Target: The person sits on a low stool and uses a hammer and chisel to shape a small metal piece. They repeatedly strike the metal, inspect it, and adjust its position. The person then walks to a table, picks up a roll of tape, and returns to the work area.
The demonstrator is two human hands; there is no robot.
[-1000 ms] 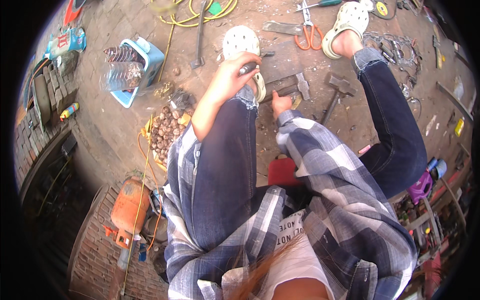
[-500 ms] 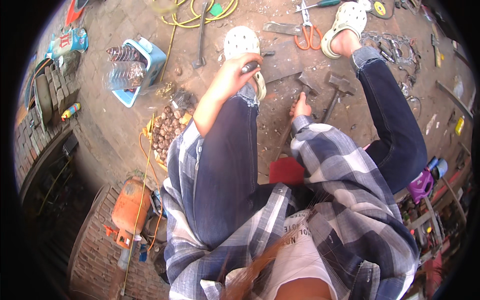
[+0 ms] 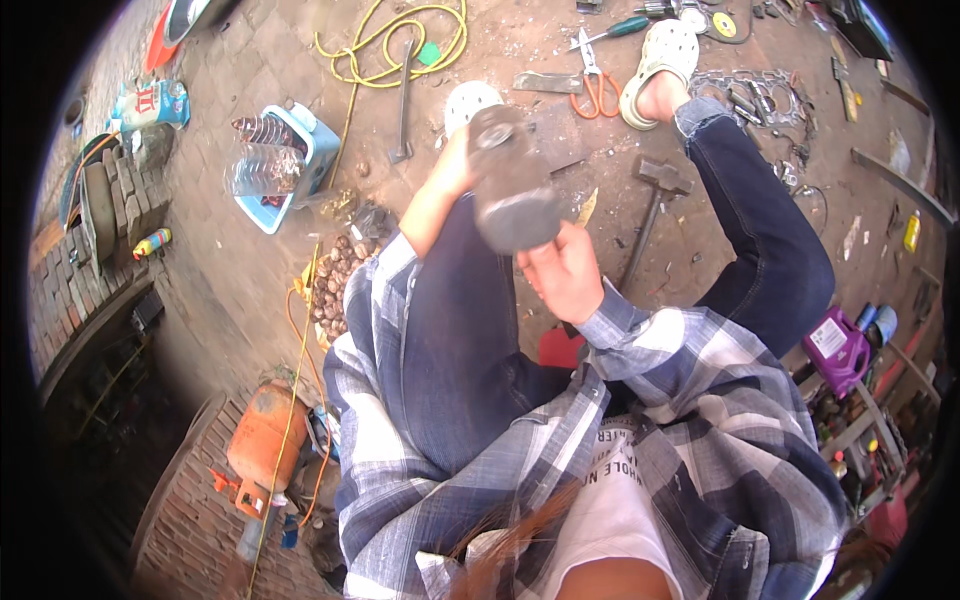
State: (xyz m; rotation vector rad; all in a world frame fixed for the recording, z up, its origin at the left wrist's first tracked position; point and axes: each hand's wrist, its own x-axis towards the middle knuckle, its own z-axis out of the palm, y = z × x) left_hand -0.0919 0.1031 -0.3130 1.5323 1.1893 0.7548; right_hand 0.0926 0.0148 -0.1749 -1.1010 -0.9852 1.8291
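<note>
My right hand (image 3: 565,270) is closed round the handle of a heavy steel hammer (image 3: 518,205). The hammer is raised close in front of me, its head smeared by motion. Over my left knee, my left hand (image 3: 452,168) lies partly behind that head. Its fingers and the dark round-ended metal rod they gripped a moment ago are hidden now. Beneath the hands are a cream clog (image 3: 470,100) on my left foot and a dark metal plate (image 3: 560,155) on the ground. A second hammer (image 3: 660,178) lies to the right.
Orange-handled scissors (image 3: 597,92), a flat blade (image 3: 552,82) and a pry bar (image 3: 404,105) lie ahead. At left are a yellow hose (image 3: 352,70), a blue basket (image 3: 322,150) with plastic bottles, a heap of round brown pieces (image 3: 335,285) and an orange gas cylinder (image 3: 268,430).
My right hand has lifted the hammer from the ground up and left, before my left hand. The left hand has stayed nearly in place. The view has shifted slightly.
</note>
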